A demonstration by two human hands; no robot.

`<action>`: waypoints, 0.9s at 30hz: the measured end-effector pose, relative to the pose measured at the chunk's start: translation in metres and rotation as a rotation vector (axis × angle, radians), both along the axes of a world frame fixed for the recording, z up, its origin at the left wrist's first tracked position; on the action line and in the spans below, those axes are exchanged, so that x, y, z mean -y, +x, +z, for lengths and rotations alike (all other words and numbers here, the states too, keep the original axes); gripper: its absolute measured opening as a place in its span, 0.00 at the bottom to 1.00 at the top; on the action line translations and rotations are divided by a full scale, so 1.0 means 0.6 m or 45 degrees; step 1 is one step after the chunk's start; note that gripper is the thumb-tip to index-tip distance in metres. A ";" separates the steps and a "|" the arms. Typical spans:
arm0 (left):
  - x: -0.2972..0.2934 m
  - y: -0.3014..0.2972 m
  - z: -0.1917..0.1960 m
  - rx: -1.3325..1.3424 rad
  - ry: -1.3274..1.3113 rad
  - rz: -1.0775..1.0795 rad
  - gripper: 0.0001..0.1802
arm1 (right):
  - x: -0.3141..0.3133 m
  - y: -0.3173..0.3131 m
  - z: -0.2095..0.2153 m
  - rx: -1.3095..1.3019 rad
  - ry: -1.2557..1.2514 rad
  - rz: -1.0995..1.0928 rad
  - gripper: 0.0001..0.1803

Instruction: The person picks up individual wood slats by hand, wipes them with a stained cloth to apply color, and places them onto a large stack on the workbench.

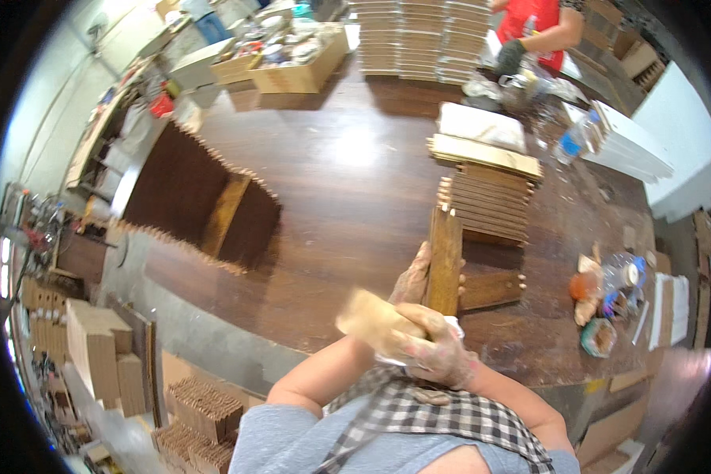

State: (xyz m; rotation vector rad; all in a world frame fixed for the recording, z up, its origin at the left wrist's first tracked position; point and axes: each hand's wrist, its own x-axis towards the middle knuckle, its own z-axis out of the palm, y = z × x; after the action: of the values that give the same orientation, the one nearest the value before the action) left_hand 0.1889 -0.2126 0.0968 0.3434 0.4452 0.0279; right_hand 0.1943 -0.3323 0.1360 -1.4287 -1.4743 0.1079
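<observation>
My left hand [412, 276] is closed along the left edge of a stained wooden slat [444, 265] with pegs at its far end. The slat is held over the table near its front edge. Across my left wrist comes my right hand [433, 347], closed on a pale tan pad [371, 320], blurred by motion; I cannot tell if it is sandpaper or a sponge. Something white shows beneath the right hand. Just beyond lie a row of dark pegged slats [490, 201] and one short loose slat [491, 291].
A dark panel assembly with pegged edges [174, 186] stands at left. Pale boards [486, 150] lie behind the slats. Bottles [620, 272] and a tape roll [599, 338] sit at right. Boxes [304, 71] and stacked boards [419, 39] are far back, near a co-worker's gloved hand [510, 57].
</observation>
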 end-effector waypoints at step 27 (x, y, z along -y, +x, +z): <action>-0.460 -0.249 0.088 -1.806 3.373 -0.017 0.29 | 0.128 0.113 -0.038 -0.634 0.109 -0.705 0.28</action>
State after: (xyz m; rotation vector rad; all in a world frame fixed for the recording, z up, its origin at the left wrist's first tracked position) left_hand 0.0396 0.0635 0.1496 3.0939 1.6269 0.3940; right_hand 0.2618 -0.4089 0.1132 -1.5509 -0.6471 0.0480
